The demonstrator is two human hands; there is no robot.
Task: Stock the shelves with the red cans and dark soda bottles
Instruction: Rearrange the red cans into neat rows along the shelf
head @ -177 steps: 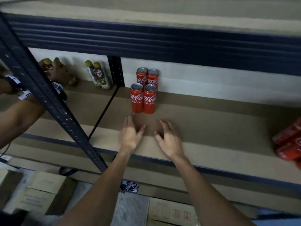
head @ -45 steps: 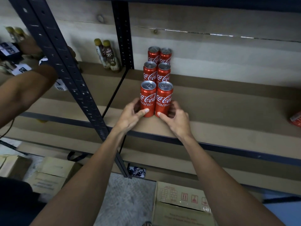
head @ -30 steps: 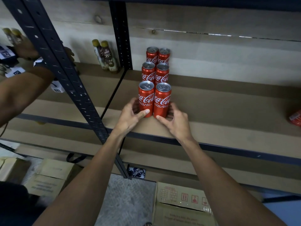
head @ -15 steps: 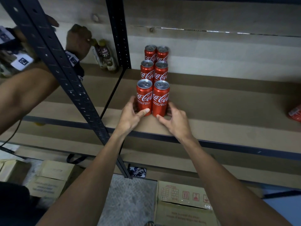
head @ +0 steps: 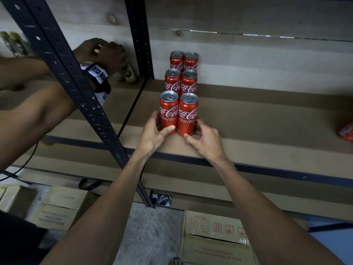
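Fingers (head: 168, 129) of the left hand (head: 151, 135) curled round the base of the front-left can (head: 169, 109), thumb across the label side. Same deal with the right hand (head: 207, 139), gripping the foot of the front-right can (head: 188, 111). Both cans upright, touching each other, set a little in from the front edge of the shelf (head: 267, 129), near its left end. Right behind them: the middle pair (head: 181, 83), then the back pair (head: 184, 60) up near the wall. So a column two wide, three deep.

Loads of bare board off to the right, all the way to a loose red can (head: 346, 131) at the frame edge. Tighter on the left though: black upright (head: 76, 83) close by, and past it another person's hand (head: 101, 52) over some bottles (head: 127, 74). Cardboard boxes (head: 215, 236) on the floor below.
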